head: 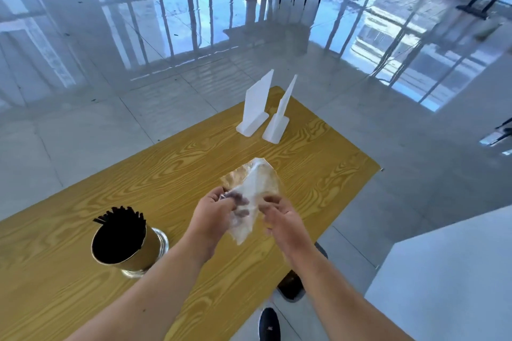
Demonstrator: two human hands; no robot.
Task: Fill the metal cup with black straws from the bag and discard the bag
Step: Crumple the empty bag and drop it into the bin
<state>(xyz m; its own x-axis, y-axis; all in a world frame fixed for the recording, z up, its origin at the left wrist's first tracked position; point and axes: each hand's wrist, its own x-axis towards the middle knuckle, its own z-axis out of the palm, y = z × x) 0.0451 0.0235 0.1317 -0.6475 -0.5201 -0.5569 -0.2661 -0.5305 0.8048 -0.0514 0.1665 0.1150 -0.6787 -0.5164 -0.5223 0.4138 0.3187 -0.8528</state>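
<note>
A shiny metal cup stands on the wooden table at the left, and black straws fill it and stick out of its top. Above the table's middle, both hands hold a clear plastic bag that looks empty and crumpled. My left hand grips the bag's left side, with fingertips showing through the plastic. My right hand pinches its right edge. The bag's top corner points away from me.
Two white plastic sign holders stand at the table's far end. A white counter is at the right. My shoe is on the tiled floor by the table's near edge. Chairs stand far back.
</note>
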